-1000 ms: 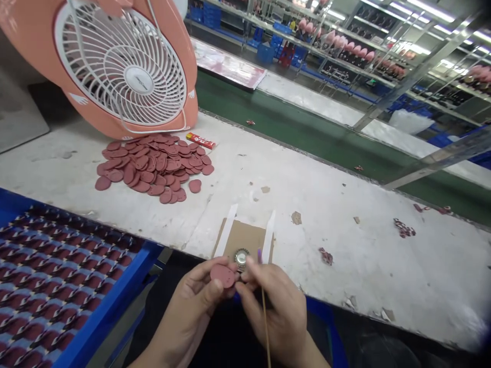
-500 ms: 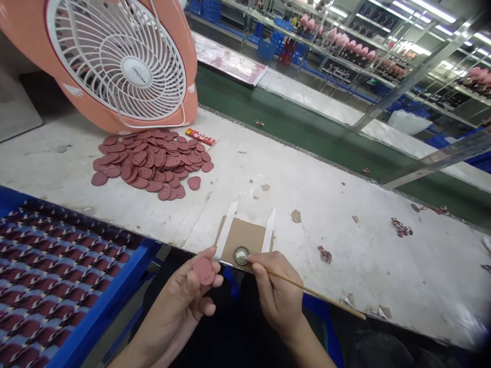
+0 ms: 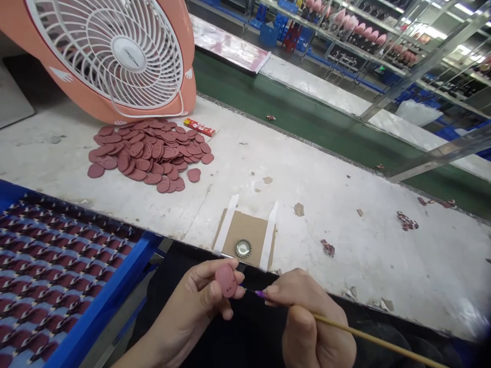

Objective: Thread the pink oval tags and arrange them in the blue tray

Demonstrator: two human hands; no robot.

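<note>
My left hand [image 3: 203, 296] pinches a flat, rounded dusky-pink piece [image 3: 226, 280] with small dark dots near one edge. My right hand [image 3: 314, 317] grips a thin paintbrush [image 3: 360, 335] with a yellowish wooden handle and a purple part near its fine dark tip. That tip points at the pink piece, close to its right side; whether they touch I cannot tell. Just beyond my hands, a bottle cap [image 3: 243, 249] lies hollow side up on a cardboard piece [image 3: 249, 227] with white tape strips along both sides. What the cap contains is hard to make out.
A heap of similar pink pieces [image 3: 153, 153] lies at left on the white table [image 3: 326, 204], near a small red box [image 3: 199, 127] and an orange fan [image 3: 187, 97]. Below left, a blue crate [image 3: 126, 271] holds rows of maroon pieces. A green conveyor belt [image 3: 303, 122] runs behind.
My right hand has drawn the brush from the bottle cap toward me and up to the pink piece. My left hand has shifted slightly right with the piece. The view has tilted a little.
</note>
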